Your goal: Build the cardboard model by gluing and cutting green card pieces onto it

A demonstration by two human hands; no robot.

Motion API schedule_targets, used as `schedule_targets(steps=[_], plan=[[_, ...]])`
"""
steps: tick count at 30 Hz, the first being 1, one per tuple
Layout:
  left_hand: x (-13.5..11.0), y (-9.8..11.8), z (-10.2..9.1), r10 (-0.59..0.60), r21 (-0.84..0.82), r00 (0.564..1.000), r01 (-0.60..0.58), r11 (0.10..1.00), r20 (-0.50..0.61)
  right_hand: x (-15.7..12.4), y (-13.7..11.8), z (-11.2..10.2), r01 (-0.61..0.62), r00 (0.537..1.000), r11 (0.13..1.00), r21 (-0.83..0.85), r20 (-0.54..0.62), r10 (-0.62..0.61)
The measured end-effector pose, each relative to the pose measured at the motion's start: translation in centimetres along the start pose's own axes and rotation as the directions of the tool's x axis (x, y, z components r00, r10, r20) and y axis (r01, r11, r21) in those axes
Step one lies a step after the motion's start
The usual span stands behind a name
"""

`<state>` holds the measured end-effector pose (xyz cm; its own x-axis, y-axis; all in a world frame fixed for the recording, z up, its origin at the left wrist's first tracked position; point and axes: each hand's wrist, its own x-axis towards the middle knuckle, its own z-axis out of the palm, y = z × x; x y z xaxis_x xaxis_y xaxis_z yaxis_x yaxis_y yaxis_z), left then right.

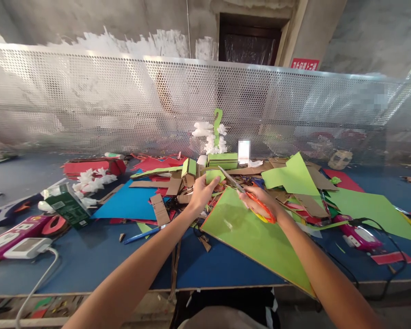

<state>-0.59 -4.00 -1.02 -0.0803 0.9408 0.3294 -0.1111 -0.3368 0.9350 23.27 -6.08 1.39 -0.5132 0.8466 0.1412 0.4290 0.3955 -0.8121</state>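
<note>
1. Hands, two, at the dial's centre (12 o'clock lies away from the wearer). The left hand (pixel 201 192) pinches one small green piece (pixel 215 176) between thumb and fingers. The right hand (pixel 260 203), at 4 o'clock from that piece, has its fingers closed round the handles of one pair of scissors (pixel 267 211).
2. Scissors blades, directed toward 10 o'clock, tip beside the small green piece; contact cannot be told.
3. Green board, one (pixel 256 237), at 5 o'clock, partly beneath the right forearm.
4. Green hooked strip, one (pixel 218 123), upright at 12 o'clock among white tufts; one green block (pixel 222 160) lies below it.
5. Blue sheet, one (pixel 130 201), near 9 o'clock; one blue pen (pixel 145 234) at 8.
6. Magenta objects, two: one (pixel 17 237) between 8 and 9 o'clock, another (pixel 359 235) between 3 and 4.
7. Dark green box, one (pixel 66 205), near 9 o'clock.
8. Beige mask, one (pixel 340 160), between 2 and 3 o'clock.
9. Cardboard scraps (pixel 160 210), several, overlapping; exact number indeterminable.
</note>
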Motion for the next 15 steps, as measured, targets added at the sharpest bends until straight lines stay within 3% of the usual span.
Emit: schedule_targets(steps=[3, 5, 10, 13, 15], plan=[[-0.2, 0.1, 0.0, -0.044, 0.002, 0.995, 0.044, 0.999, 0.088, 0.0, -0.5, 0.3, -0.017, 0.999, 0.991, 0.134, -0.044, 0.023], [-0.4, 0.3, 0.1, -0.073, 0.054, 0.976, 0.063, 0.997, 0.206, 0.1, -0.6, 0.6, -0.008, 0.997, 0.975, 0.222, -0.067, 0.024], [-0.8, 0.2, 0.5, -0.146, 0.158, 0.878, 0.081, 0.984, 0.456, 1.1, 0.6, 1.5, 0.062, 0.986, 0.943, 0.326, -0.165, -0.008], [-0.7, -0.1, 0.6, -0.163, 0.177, 0.846, 0.083, 0.981, 0.507, 1.6, 1.4, 1.9, 0.083, 0.982, 0.918, 0.388, -0.189, -0.009], [-0.7, -0.4, 0.6, -0.142, 0.180, 0.867, 0.061, 0.982, 0.478, 1.7, 1.6, 2.1, 0.084, 0.979, 0.910, 0.406, -0.202, 0.000]])
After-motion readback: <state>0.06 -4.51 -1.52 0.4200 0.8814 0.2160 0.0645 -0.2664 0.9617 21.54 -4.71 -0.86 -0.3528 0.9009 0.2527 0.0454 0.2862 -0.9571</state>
